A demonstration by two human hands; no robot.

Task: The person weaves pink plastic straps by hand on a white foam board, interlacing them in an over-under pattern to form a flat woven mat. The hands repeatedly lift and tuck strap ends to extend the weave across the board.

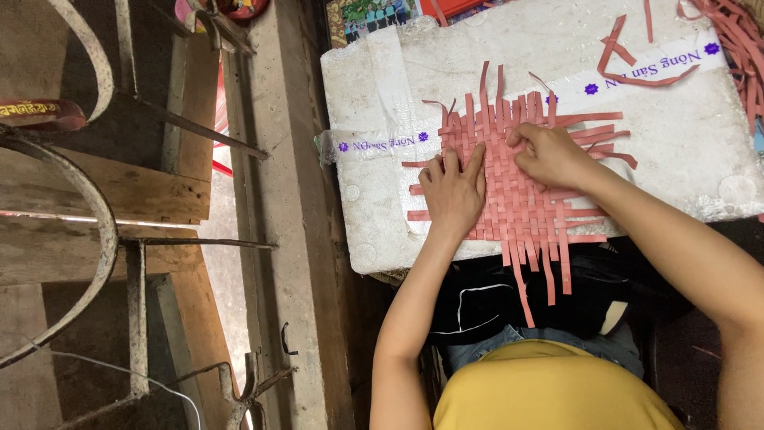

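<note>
Both hands (497, 171) palm-down, fingers spread on pink woven mat (521, 179)

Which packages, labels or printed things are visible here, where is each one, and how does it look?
Foam box: white, rectangular, under the woven pink mat that the left hand and right hand press on.
Tape strip: white with purple print, across the box top.
Tape strip: same kind, at the box's left edge.
Printed picture: colourful, top edge, behind the box.
Dark red band: gold print, far left.
</note>
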